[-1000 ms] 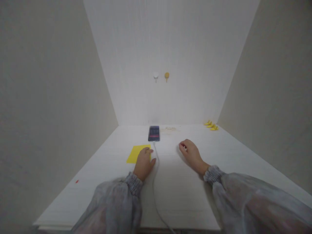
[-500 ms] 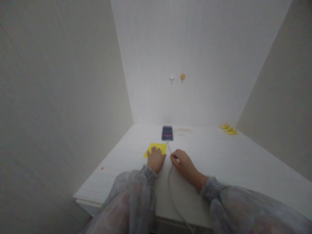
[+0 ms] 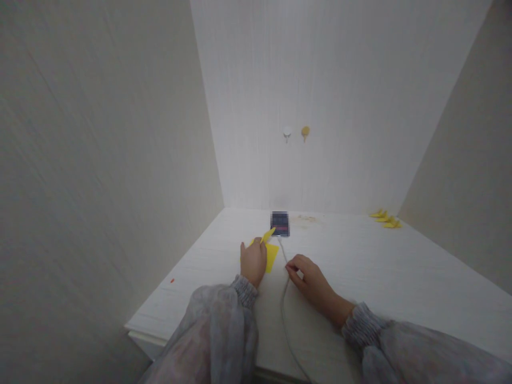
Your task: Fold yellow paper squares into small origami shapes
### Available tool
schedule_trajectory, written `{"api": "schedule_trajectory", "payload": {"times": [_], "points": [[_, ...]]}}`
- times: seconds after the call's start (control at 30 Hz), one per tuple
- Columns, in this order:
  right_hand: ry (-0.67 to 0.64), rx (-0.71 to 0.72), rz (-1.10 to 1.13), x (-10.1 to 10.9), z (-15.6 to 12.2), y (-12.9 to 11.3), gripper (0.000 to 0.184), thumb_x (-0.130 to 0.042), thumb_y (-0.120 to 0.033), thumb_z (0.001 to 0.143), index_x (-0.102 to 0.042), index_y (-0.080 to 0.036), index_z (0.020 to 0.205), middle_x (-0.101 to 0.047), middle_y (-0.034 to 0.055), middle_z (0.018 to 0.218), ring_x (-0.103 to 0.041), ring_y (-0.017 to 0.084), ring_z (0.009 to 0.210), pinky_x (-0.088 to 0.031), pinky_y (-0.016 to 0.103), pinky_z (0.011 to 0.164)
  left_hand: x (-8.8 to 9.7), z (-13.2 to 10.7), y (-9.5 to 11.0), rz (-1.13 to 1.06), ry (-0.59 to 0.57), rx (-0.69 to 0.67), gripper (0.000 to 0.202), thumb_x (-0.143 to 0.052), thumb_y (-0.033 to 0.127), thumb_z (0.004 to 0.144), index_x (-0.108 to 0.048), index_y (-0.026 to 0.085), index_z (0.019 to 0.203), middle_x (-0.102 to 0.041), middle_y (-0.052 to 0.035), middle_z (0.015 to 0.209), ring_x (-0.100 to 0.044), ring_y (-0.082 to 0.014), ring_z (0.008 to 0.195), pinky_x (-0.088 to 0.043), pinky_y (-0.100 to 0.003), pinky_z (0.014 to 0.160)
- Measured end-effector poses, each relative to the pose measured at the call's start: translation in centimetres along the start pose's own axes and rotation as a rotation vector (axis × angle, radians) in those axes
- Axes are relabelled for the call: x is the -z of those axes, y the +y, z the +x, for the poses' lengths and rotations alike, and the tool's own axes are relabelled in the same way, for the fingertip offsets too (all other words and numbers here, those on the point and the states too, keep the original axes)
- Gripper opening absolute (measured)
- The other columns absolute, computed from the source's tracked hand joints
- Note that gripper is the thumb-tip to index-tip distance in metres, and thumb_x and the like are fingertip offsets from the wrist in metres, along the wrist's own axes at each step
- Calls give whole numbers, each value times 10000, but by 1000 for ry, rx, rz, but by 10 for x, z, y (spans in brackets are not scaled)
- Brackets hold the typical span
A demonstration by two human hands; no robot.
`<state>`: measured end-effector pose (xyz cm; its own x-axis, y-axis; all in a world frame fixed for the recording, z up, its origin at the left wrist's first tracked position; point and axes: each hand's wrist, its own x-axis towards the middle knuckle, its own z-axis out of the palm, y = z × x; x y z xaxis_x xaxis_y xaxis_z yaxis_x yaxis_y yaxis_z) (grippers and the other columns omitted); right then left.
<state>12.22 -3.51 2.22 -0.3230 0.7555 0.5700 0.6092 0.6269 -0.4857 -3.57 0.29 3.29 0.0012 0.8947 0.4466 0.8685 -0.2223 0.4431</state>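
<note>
My left hand (image 3: 254,264) is curled over a sheet of yellow paper (image 3: 272,258) lying on the white tabletop. One flap of the paper stands up beyond the fingers and points toward a blurred dark device (image 3: 280,224). My fingertips partly cover where they meet the sheet. To the right, my right hand (image 3: 310,277) is closed in a pinch at a thin white cable (image 3: 283,309). The cable runs from the near end of the device past these fingertips and down over the front edge.
Several folded yellow paper pieces (image 3: 386,218) sit in the far right corner. A small orange-red scrap (image 3: 172,280) lies at the left. Two hooks, one white (image 3: 287,132) and one yellowish (image 3: 305,131), are on the back wall. Side walls enclose the table.
My left hand was lying spread flat on the yellow paper; now its fingers are curled and a flap of the sheet is raised. The right hand stays at the cable. The view has shifted slightly.
</note>
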Motion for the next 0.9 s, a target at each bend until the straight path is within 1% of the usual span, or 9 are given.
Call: {"api": "schedule_trajectory", "payload": {"times": [0.1, 0.2, 0.27, 0.33, 0.47, 0.6, 0.73, 0.8, 0.9], "points": [[79, -84, 123, 0, 1, 5, 69, -453, -194, 762, -516, -198, 789, -521, 39, 743, -494, 172, 719, -417, 321, 672, 6, 1, 5, -348, 137, 24, 285, -331, 341, 819, -512, 151, 930, -596, -76, 898, -542, -177, 841, -331, -354, 872], [231, -282, 344, -2, 5, 12, 320, -584, -274, 670, -450, -196, 951, -508, 59, 876, -510, 184, 795, -422, 361, 741, 8, -1, 14, -847, 7, 130, 327, -406, 430, 765, -503, 139, 878, -602, -57, 789, -561, -154, 688, -437, -258, 615], [270, -407, 569, -2, 7, 14, 472, -649, -301, 592, -404, -203, 984, -503, 54, 903, -534, 178, 772, -433, 373, 742, 6, -3, 22, -1108, -84, 181, 344, -443, 439, 740, -489, 129, 881, -606, -59, 804, -570, -148, 669, -438, -238, 574], [236, -468, 799, -1, 9, 13, 461, -643, -306, 597, -400, -210, 976, -525, 31, 862, -559, 161, 720, -451, 360, 712, 3, -5, 30, -1256, -119, 227, 347, -444, 432, 741, -488, 123, 892, -609, -76, 832, -579, -153, 684, -444, -242, 578], [282, -533, 998, 6, 10, 13, 304, -610, -284, 659, -453, -206, 906, -563, -22, 666, -568, 136, 611, -462, 295, 614, -7, -6, 44, -1399, -139, 295, 326, -393, 405, 770, -503, 112, 863, -599, -137, 926, -587, -176, 770, -461, -260, 626], [380, -597, 1124, 16, 8, 19, 349, -639, -264, 646, -467, -219, 947, -625, 18, 815, -591, 163, 705, -471, 280, 587, -22, -7, 54, -1610, -192, 318, 315, -422, 383, 763, -500, 113, 907, -574, -144, 1015, -582, -199, 844, -469, -305, 701], [311, -560, 1113, 29, 4, 26, 265, -592, -326, 689, -559, -189, 913, -639, 67, 927, -599, 202, 767, -469, 291, 598, -30, -9, 57, -1748, -308, 296, 295, -483, 358, 737, -556, 114, 885, -589, -129, 998, -576, -221, 873, -467, -326, 730], [280, -562, 1103, 35, 0, 30, 259, -607, -326, 675, -591, -164, 876, -653, 75, 905, -606, 219, 770, -463, 321, 646, -31, -10, 55, -1734, -353, 272, 254, -510, 338, 720, -588, 115, 814, -599, -128, 970, -574, -224, 871, -471, -308, 711], [226, -573, 1122, 42, -8, 40, 252, -622, -302, 664, -609, -155, 868, -666, 75, 866, -613, 227, 761, -456, 348, 679, -31, -8, 47, -1631, -495, 239, 256, -572, 318, 676, -601, 129, 845, -618, -106, 915, -591, -203, 808, -475, -288, 687]]}}
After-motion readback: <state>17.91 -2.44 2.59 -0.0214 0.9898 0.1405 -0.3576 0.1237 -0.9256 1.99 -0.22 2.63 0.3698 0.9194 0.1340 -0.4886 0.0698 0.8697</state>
